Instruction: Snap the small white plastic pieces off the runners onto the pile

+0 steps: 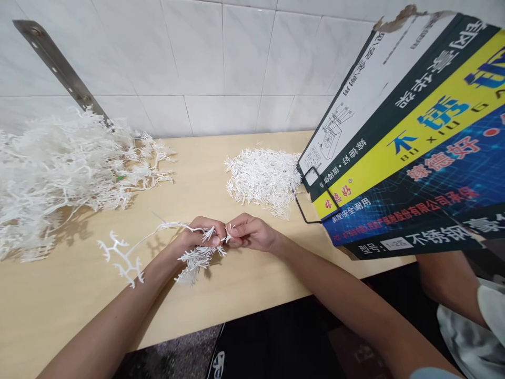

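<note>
Near the table's front edge my left hand [199, 232] is closed around a white plastic branch [128, 255], whose thin stem and forked tips stick out to the left. A cluster of white plastic sprigs [195, 263] shows just below that hand. Right beside it, my right hand [252, 232] pinches a small white plastic sprig [228, 233] between thumb and fingers. The fingertips of both hands nearly touch, and part of what they grip is hidden. Beyond my hands lies a heap of small white sprigs [263, 179].
A large tangled pile of white plastic branches [67, 168] covers the left of the table [193, 173]. At the right stands a printed cardboard box [402, 142] with a black wire frame [303, 208] at its corner. Behind it shows another person's arm [450, 287]. A metal bracket [59, 66] leans against the tiled wall.
</note>
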`<control>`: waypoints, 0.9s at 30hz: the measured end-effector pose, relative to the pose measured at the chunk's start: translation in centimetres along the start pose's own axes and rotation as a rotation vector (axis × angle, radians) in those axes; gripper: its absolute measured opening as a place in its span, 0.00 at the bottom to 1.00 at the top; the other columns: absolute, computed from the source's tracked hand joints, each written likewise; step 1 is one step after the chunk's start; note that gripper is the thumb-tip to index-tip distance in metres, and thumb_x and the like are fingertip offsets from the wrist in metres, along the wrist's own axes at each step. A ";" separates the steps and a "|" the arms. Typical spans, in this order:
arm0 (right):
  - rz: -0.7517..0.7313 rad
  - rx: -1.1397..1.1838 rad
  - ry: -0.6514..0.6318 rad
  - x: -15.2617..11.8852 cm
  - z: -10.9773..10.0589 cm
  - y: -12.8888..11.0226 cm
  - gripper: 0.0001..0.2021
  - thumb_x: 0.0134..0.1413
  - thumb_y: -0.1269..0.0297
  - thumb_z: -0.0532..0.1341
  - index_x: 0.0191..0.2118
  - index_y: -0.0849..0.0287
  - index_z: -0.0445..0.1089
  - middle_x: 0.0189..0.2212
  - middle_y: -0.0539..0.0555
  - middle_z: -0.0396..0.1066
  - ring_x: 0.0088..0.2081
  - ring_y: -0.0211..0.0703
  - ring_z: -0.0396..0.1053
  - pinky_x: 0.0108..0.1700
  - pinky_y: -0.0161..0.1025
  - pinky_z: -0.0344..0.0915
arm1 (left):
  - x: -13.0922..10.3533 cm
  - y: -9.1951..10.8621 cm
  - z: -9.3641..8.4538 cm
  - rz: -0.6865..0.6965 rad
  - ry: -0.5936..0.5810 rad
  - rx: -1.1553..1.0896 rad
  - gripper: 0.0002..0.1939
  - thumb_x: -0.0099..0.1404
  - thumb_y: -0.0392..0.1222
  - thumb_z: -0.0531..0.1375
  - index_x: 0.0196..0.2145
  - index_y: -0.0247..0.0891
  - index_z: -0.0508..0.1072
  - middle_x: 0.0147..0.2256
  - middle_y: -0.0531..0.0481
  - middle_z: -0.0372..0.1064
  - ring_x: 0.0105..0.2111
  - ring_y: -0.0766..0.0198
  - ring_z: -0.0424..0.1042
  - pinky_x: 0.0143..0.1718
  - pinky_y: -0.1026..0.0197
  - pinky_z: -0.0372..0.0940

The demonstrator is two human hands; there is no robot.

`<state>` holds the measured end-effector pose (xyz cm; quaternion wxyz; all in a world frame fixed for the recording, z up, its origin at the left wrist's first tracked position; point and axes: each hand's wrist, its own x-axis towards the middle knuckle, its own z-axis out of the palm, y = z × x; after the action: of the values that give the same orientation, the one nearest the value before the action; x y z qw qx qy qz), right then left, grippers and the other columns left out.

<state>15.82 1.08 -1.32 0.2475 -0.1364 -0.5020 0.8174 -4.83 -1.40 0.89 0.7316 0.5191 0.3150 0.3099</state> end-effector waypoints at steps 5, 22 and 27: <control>-0.150 0.098 0.013 0.0 -0.1 -0.6 0.21 0.55 0.54 0.66 0.19 0.58 0.62 0.14 0.43 0.53 0.18 0.33 0.50 0.33 0.40 0.59 | -0.5 -0.2 -1.1 0.049 -0.073 -0.052 0.11 0.51 0.46 0.70 0.23 0.36 0.77 0.22 0.47 0.67 0.24 0.60 0.64 0.28 0.57 0.57; -0.256 -1.135 0.721 -0.7 2.4 -1.2 0.12 0.69 0.57 0.57 0.40 0.57 0.73 0.32 0.51 0.75 0.31 0.38 0.68 0.36 0.35 0.60 | 0.9 -0.6 1.5 0.075 0.500 0.048 0.17 0.53 0.48 0.74 0.35 0.35 0.78 0.25 0.52 0.70 0.22 0.66 0.65 0.24 0.64 0.58; -0.204 -1.049 0.657 -0.3 2.6 -1.0 0.13 0.68 0.52 0.59 0.38 0.57 0.72 0.30 0.49 0.72 0.31 0.38 0.66 0.35 0.35 0.58 | 0.0 0.2 2.7 0.118 0.467 0.033 0.12 0.60 0.46 0.70 0.37 0.37 0.76 0.27 0.53 0.70 0.24 0.67 0.66 0.25 0.65 0.59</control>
<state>15.15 -0.67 0.79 0.3658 -0.4353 -0.7446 0.3497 -2.77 -2.89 1.77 0.6112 0.4628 0.4496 0.4583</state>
